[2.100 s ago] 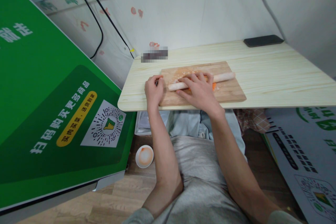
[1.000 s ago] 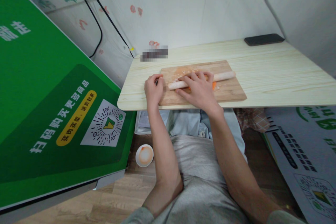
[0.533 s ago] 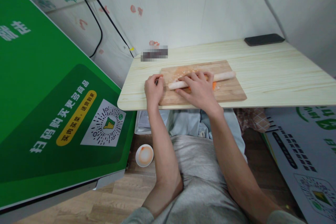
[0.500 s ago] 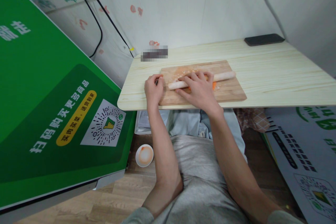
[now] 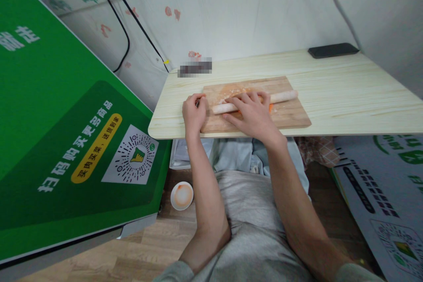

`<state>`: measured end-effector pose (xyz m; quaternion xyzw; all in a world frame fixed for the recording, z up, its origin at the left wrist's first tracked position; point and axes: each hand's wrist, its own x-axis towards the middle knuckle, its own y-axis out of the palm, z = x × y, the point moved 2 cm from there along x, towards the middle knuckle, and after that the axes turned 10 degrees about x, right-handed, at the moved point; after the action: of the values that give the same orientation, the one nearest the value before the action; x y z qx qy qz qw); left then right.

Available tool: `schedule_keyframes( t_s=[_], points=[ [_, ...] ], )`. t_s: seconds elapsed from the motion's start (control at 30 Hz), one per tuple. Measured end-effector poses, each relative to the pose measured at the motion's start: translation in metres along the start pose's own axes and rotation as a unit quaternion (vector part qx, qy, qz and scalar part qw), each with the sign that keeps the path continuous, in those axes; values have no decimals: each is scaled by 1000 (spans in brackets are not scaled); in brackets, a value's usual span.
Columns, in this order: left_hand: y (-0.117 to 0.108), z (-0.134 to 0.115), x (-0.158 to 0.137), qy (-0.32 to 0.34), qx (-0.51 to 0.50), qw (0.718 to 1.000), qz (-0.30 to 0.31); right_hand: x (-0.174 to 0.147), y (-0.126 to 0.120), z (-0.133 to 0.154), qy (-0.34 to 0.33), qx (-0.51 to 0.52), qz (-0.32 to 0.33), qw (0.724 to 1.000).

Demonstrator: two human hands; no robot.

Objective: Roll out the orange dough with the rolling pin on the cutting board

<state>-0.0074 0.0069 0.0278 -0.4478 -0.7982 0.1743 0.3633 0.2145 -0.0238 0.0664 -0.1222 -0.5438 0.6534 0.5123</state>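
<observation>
A pale wooden rolling pin (image 5: 283,96) lies aslant across the wooden cutting board (image 5: 291,116). My right hand (image 5: 253,112) is over its middle, fingers bent across the far side and thumb on the near side. Beneath the pin and hand shows a bit of flat orange dough (image 5: 271,108), mostly hidden. White flour and orange smears mark the board's far left part. At the board's left edge my left hand (image 5: 194,113) is closed, fingers curled and thumb bent in. What it grips, if anything, is hidden.
The board sits at the front edge of a light wooden table (image 5: 357,97). A black phone (image 5: 333,50) lies at the back right, and a blurred-out item (image 5: 194,68) at the back left. A white bowl (image 5: 182,196) stands below. A green panel (image 5: 82,141) rises on the left.
My right wrist has shifted slightly to the right and down, with the hand still on the rolling pin. My left hand looks the same.
</observation>
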Motion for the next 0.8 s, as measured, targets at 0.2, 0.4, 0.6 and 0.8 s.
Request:
schedule_keyframes(
  t_s=[0.2, 0.4, 0.6, 0.8],
  points=[
    [1, 1, 0, 0, -1, 1000, -1, 0, 0, -1, -6, 6, 1, 1000],
    [2, 3, 1, 6, -1, 1000, -3, 3, 1, -1, -1, 12, -3, 1000],
    [3, 6, 2, 9, 3, 1000, -5, 1, 0, -2, -8, 9, 7, 1000],
    [2, 5, 2, 9, -1, 1000, -6, 3, 3, -4, -12, 2, -7, 1000]
  ],
)
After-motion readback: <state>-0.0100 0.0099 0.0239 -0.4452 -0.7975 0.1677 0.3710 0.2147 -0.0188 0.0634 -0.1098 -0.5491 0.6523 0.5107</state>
